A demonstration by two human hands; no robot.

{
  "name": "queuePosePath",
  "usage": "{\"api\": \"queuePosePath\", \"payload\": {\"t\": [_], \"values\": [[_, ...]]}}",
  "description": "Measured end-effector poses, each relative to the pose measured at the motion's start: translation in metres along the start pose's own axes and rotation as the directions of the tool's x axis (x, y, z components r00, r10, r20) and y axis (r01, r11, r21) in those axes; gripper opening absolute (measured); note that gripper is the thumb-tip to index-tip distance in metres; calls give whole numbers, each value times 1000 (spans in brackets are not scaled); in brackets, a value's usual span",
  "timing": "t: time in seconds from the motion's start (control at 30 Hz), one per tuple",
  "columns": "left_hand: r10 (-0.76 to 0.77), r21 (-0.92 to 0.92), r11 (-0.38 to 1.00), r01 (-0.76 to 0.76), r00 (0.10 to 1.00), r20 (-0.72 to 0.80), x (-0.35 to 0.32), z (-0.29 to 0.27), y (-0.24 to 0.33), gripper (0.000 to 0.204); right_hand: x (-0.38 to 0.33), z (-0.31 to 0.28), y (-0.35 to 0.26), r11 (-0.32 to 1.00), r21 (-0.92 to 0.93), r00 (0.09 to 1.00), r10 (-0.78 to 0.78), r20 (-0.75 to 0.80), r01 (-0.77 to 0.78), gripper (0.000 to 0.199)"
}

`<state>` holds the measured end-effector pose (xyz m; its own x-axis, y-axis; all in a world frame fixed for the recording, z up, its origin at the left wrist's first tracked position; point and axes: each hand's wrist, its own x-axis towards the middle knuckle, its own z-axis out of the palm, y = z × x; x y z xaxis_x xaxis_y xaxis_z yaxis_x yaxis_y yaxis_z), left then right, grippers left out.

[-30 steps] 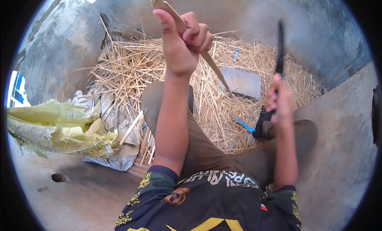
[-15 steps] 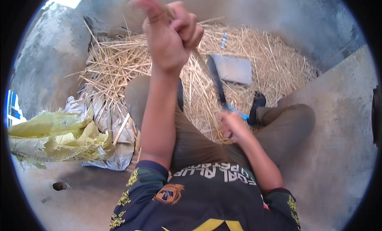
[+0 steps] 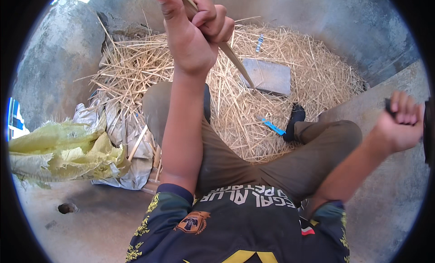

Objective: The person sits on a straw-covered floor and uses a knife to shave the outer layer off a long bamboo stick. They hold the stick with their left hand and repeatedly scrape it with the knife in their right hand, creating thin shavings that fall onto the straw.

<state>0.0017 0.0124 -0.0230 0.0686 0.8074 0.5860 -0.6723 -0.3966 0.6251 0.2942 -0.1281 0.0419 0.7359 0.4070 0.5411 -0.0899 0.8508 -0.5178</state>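
Observation:
My left hand (image 3: 195, 41) is raised at the upper middle, its fingers wrapped round a bamboo strip (image 3: 236, 63). The strip slants down to the right, and its lower end appears against a grey stone block (image 3: 272, 77); whether they touch I cannot tell. Far out to the right, my right hand (image 3: 401, 120) is closed on the dark handle of a machete (image 3: 389, 106). Its blade does not show now. On the shavings between my legs lies a slim blue-handled tool (image 3: 273, 126), beside my dark-socked foot (image 3: 295, 118).
Pale bamboo shavings (image 3: 317, 73) cover the floor ahead, up to a grey concrete wall (image 3: 362, 32). A frayed yellow sack (image 3: 68, 150) and crumpled pale sheeting (image 3: 140, 161) lie at the left. Beyond the block is a small blue-and-silver strip (image 3: 259, 43). The concrete floor has a hole (image 3: 68, 208).
My right hand has swung from between my legs out to the far right, taking the machete away from beside the block. My left hand stays nearly in place, still gripping the bamboo strip.

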Motion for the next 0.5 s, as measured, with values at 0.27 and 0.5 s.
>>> {"api": "queuePosePath", "payload": {"t": [0.27, 0.5], "values": [[21, 89, 996, -16, 999, -48, 1, -1, -4, 72, -198, -98, 118, -23, -927, 319, 936, -152, -375, 30], [30, -55, 998, -37, 992, -124, 1, 2, 4, 71, -5, -12, -14, 813, -374, 858, 508, 80, -446, 44]]}}
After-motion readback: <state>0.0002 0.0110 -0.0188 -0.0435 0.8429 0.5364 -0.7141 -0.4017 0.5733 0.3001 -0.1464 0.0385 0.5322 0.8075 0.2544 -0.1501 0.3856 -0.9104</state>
